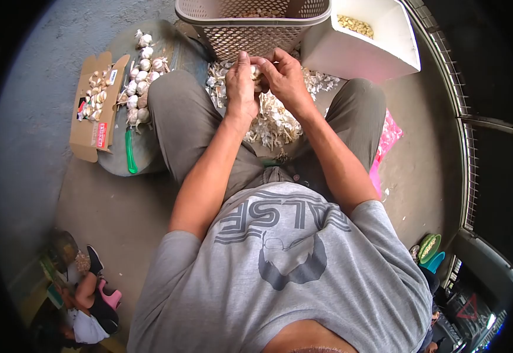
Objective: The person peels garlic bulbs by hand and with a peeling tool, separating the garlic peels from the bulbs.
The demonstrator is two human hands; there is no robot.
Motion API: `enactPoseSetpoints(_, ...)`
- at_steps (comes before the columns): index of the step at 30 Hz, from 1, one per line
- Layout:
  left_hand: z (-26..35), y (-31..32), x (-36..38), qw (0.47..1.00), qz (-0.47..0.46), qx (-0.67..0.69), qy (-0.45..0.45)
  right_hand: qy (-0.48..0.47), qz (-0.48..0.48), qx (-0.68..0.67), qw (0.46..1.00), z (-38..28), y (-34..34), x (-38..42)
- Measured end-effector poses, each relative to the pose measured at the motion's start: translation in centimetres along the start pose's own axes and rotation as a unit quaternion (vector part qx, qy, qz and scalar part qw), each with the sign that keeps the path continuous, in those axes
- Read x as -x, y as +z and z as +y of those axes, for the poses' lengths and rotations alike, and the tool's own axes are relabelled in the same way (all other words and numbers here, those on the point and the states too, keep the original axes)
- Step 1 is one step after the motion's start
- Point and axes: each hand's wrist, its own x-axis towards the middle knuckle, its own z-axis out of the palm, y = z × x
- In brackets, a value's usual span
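Between the person's knees, both hands are working on one small piece of garlic (256, 72). That piece sits right at the fingertips, held up over a heap of papery garlic skins (274, 120) on the floor, just in front of the mesh basket (253, 23). Left hand (240, 88) is curled around it from one side with thumb and fingers pinching, and the right hand (286, 79) is clamped on from the other side, so the two hands touch each other around the clove. You can barely see the garlic itself, since fingers cover most of it.

Next to the basket on the person's right there's a white box (356, 50) with peeled yellowish cloves in its far corner. Over on the left, a round board (150, 147) on the floor carries a row of whole garlic bulbs (140, 82), with a green-handled knife (130, 152) lying near its edge. Just beside that is an open cardboard box (95, 138) with more small bulbs inside. Something pink (389, 138) peeks out by the right knee; what it is can't be made out. Another person (89, 312) is sitting well apart, low at the left edge of the view.
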Motion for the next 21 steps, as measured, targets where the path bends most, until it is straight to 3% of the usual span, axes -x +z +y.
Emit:
enactPoseSetpoints(1, 0.5, 0.0, 0.2, 0.999, -0.007, 0.026, -0.035, -0.004, -0.002, -0.016, 1.000, -0.4, 0.2, 0.1)
enactPoseSetpoints(2, 0.4, 0.8, 0.2, 0.998, 0.046, 0.037, -0.036, -0.003, -0.001, 0.021, 1.000, -0.9, 0.1, 0.7)
enactPoseSetpoints(5, -1.7, -1.0, -1.1, 0.996, 0.043, -0.058, 0.061, 0.015, -0.034, -0.055, 0.998, 1.0, -0.5, 0.1)
enactPoseSetpoints(7, -3.2, -1.6, -2.3, 0.996, 0.033, -0.024, 0.077, -0.037, -0.008, 0.124, 0.992, 0.7, -0.7, -0.4)
enactPoseSetpoints(9, -1.5, 0.3, -0.5, 0.999, 0.043, -0.008, 0.032, -0.036, -0.030, 0.081, 0.996, 1.1, -0.8, -0.3)
enactPoseSetpoints(10, -1.4, -0.1, -0.5, 0.999, 0.042, -0.002, 0.010, -0.024, -0.040, 0.143, 0.989, 1.1, -1.2, -0.4)
enactPoseSetpoints(15, -0.6, -0.3, -0.3, 0.997, 0.041, 0.032, -0.050, -0.041, -0.029, 0.005, 0.999, 1.4, -0.1, 0.1)
enactPoseSetpoints(17, -0.4, -0.8, -0.4, 0.995, 0.065, 0.057, -0.056, -0.038, -0.061, 0.012, 0.997, 1.3, 0.1, 0.4)
enactPoseSetpoints(19, -1.1, -2.7, -1.7, 0.988, 0.059, 0.110, -0.094, -0.091, -0.081, 0.132, 0.984, 1.5, 0.3, 0.6)
enactPoseSetpoints(21, -1.0, -2.9, -2.1, 0.988, 0.031, 0.113, -0.105, -0.044, -0.091, -0.001, 0.995, 0.6, 0.6, 1.0)
